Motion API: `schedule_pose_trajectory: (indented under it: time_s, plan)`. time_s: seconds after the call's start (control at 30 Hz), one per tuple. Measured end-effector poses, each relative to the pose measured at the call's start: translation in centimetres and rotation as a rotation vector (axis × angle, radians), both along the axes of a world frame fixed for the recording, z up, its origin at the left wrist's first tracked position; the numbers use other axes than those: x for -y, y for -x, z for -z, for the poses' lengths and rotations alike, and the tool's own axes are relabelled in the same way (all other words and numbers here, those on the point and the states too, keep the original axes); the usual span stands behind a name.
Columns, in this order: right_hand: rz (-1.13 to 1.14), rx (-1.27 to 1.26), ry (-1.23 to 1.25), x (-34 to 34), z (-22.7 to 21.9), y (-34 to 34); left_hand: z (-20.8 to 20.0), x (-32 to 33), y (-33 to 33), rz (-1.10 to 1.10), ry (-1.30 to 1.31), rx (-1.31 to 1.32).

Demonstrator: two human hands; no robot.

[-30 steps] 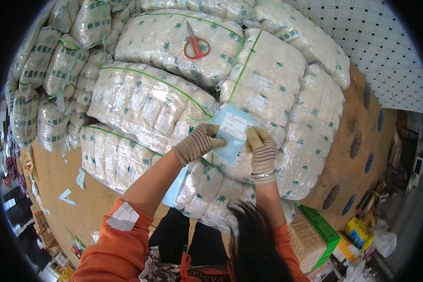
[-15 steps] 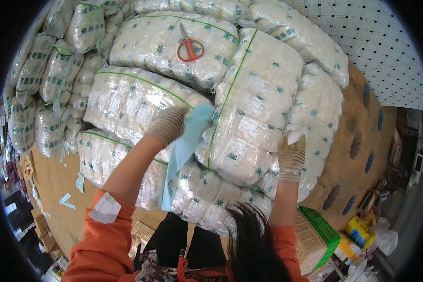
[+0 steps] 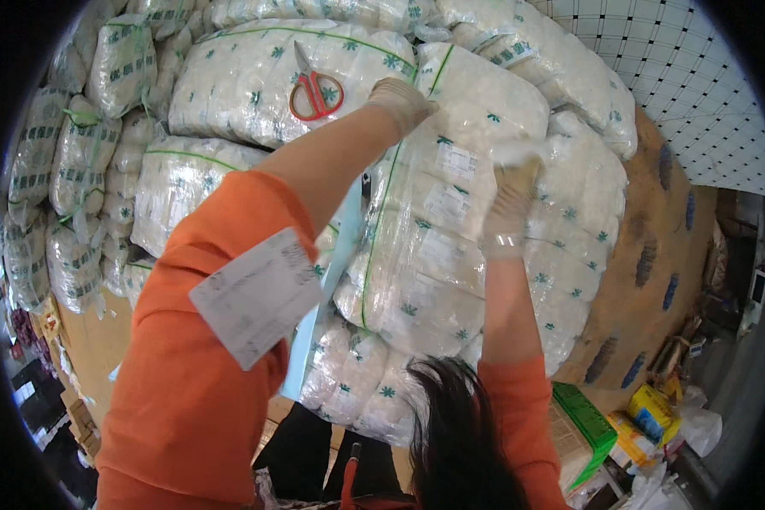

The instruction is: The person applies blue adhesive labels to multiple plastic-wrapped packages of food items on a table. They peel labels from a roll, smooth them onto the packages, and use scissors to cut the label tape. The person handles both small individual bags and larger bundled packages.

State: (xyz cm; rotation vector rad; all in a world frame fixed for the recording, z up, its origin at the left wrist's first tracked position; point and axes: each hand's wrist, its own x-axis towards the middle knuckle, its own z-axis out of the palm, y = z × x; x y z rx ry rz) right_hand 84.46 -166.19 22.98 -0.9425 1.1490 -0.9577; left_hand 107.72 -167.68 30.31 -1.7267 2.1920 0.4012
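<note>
My left hand (image 3: pixel 402 104), in a thin pale glove, reaches across to the far end of a clear plastic-wrapped bale (image 3: pixel 421 183) of white packs. Its fingers are stretched out against the plastic, near the bale's green edge line. At the bale's right side, my gloved right hand (image 3: pixel 510 200) is closed on a small white piece (image 3: pixel 517 153), blurred by motion. A light-blue strip (image 3: pixel 336 265) lies along the near left of this bale, partly hidden under my left arm. Red-handled scissors (image 3: pixel 316 95) rest on the neighbouring bale to the left of my left hand.
More wrapped bales (image 3: pixel 578 212) surround the work, with smaller bagged packs (image 3: pixel 89 157) stacked at the left. A white printed paper (image 3: pixel 257 293) is on my left sleeve. At the lower right stand a green-rimmed crate (image 3: pixel 586 425) and a yellow package (image 3: pixel 654 412).
My left hand has left the blue strip and moved far and right to the bale's far end. My right hand has moved farther away with the white piece. The view has shifted slightly.
</note>
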Motion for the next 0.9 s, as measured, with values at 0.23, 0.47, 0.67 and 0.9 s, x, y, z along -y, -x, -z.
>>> schedule_pose_trajectory:
  time_s: [0.23, 0.47, 0.67, 0.9]
  plan:
    - [-0.295, -1.278, 0.812, 5.1, 2.1, -6.5, 2.6, -0.2, -4.0, -0.157, 0.028, -0.026]
    - [-0.096, -0.977, 0.702, 6.6, -3.1, -2.0, 0.9, 1.2, -2.3, 0.097, 0.084, 0.085]
    - [-0.204, -1.353, 1.258, 9.4, -4.3, -4.9, -1.1, 3.2, -1.6, 0.336, 0.196, 0.257]
    - [-0.483, -1.476, 1.045, 0.2, 0.0, -9.6, -0.3, 2.1, -2.1, 0.275, 0.220, 0.107]
